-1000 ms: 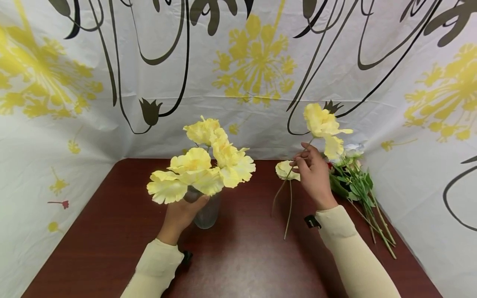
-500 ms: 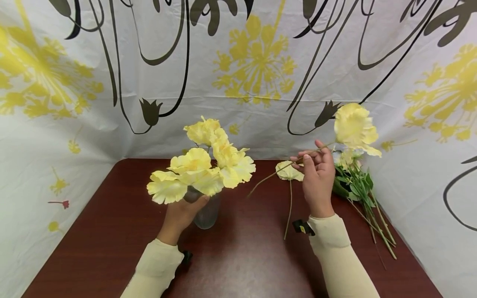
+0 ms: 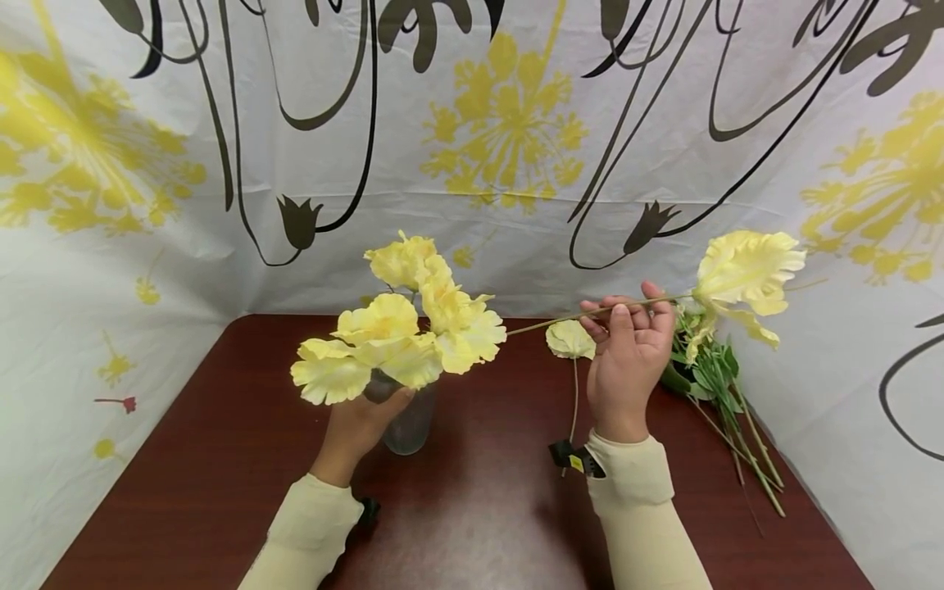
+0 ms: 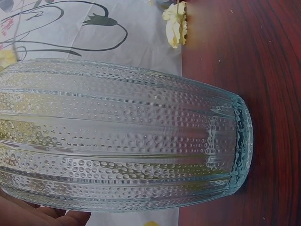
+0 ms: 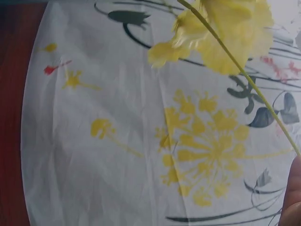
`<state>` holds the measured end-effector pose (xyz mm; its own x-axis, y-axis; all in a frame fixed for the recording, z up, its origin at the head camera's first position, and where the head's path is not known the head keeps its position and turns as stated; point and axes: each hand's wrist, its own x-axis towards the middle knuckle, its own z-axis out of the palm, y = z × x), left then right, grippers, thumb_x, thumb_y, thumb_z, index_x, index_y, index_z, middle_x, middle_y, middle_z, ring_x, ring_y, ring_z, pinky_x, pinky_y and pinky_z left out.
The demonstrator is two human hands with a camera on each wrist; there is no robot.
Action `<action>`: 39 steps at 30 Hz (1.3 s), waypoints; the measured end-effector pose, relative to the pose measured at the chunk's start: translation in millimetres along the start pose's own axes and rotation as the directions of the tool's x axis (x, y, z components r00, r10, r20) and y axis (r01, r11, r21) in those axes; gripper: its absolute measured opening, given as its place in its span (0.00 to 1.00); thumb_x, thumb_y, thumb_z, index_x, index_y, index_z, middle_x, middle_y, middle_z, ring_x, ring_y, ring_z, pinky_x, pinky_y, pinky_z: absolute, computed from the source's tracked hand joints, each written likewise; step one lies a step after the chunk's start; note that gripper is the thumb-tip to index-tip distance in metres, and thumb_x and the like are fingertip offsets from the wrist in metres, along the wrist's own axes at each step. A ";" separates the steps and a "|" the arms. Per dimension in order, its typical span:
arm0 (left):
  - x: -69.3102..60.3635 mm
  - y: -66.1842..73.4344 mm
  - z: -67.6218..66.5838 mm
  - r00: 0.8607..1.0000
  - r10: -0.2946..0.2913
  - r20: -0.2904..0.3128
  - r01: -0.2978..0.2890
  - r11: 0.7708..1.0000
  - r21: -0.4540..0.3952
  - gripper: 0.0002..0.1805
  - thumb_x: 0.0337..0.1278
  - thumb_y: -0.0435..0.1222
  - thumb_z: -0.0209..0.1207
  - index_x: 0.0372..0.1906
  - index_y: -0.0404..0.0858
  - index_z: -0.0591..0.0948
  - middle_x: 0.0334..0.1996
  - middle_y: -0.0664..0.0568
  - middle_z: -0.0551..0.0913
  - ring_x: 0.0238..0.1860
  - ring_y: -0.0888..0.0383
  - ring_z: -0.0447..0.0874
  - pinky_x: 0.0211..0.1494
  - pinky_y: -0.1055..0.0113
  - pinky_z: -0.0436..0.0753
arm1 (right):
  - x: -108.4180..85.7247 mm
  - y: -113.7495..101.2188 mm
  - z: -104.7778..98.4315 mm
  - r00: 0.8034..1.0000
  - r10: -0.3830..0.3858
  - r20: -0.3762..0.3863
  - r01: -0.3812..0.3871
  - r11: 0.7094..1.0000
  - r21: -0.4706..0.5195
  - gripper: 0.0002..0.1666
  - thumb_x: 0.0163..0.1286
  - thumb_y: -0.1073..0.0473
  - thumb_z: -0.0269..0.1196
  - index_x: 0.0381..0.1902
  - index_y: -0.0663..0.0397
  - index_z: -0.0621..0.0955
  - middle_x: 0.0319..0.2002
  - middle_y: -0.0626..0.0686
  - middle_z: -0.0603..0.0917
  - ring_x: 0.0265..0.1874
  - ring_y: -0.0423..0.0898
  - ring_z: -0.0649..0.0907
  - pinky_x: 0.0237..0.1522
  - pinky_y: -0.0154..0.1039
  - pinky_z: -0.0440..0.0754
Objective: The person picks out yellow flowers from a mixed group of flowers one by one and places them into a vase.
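Note:
At the left of the head view my left hand (image 3: 360, 422) holds a clear glass vase (image 3: 410, 426) near its neck. Yellow artificial flowers (image 3: 383, 319) fan out above it and hide its mouth. Bumpy ribbed glass fills the left wrist view, with a few fingers (image 4: 42, 214) along the vase's side. My right hand (image 3: 627, 360) pinches the thin stem of a single yellow flower (image 3: 745, 274), its bloom pointing right. That stem lies nearly level, and its far end reaches the vase's blooms; whether they touch, I cannot tell. The right wrist view shows this stem crossing before a yellow bloom (image 5: 235, 33).
Another yellow flower (image 3: 571, 338) lies on the dark red table (image 3: 487, 508), between vase and right hand. Green-stemmed flowers (image 3: 726, 393) lie bunched at the right edge. A patterned white cloth (image 3: 472, 164) stands behind and at both sides of the table.
The flower in my right hand has swung from upright to nearly level, its bloom going right and its stem end left toward the vase. My left hand and the vase stay put.

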<state>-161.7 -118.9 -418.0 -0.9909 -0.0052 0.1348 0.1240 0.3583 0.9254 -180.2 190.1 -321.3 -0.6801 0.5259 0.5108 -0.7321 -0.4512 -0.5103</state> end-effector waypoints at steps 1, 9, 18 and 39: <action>0.2 0.4 0.2 1.000 0.012 -0.001 -0.012 1.000 -0.007 0.55 0.56 0.53 0.68 0.80 0.51 0.46 0.77 0.52 0.51 0.73 0.49 0.57 0.68 0.42 0.64 | -0.8 0.0 2.2 1.000 -0.002 0.000 0.002 1.000 0.002 0.21 0.73 0.72 0.56 0.61 0.64 0.66 0.39 0.63 0.77 0.34 0.57 0.85 0.35 0.41 0.85; 0.3 1.4 1.1 1.000 -0.003 0.003 0.003 1.000 0.000 0.55 0.55 0.54 0.67 0.80 0.50 0.45 0.78 0.51 0.49 0.73 0.48 0.56 0.68 0.42 0.64 | -9.2 5.8 17.2 1.000 -0.020 -0.002 0.020 0.999 0.026 0.21 0.73 0.72 0.56 0.61 0.63 0.66 0.39 0.63 0.77 0.35 0.57 0.85 0.36 0.41 0.85; -2.7 2.2 1.0 1.000 -0.025 0.006 0.025 1.000 0.001 0.55 0.56 0.53 0.67 0.80 0.48 0.47 0.77 0.48 0.51 0.73 0.47 0.56 0.68 0.41 0.64 | -28.6 19.5 23.2 0.987 0.055 0.148 -0.037 0.992 -0.119 0.23 0.76 0.67 0.55 0.64 0.62 0.64 0.42 0.63 0.78 0.39 0.54 0.86 0.42 0.42 0.84; 9.4 -0.1 3.9 0.963 0.260 -0.065 -0.266 0.958 -0.105 0.49 0.55 0.41 0.71 0.77 0.56 0.56 0.71 0.55 0.64 0.69 0.52 0.65 0.65 0.40 0.66 | -42.0 32.4 35.5 0.953 0.131 0.272 -0.071 0.973 -0.220 0.23 0.77 0.63 0.55 0.65 0.60 0.64 0.45 0.66 0.78 0.43 0.54 0.85 0.47 0.45 0.83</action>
<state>-171.2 -115.3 -418.2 -0.9187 0.0274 0.3939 0.3881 0.2470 0.8879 -176.7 127.7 -334.7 -0.7543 0.2463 0.6085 -0.6560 -0.3178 -0.6845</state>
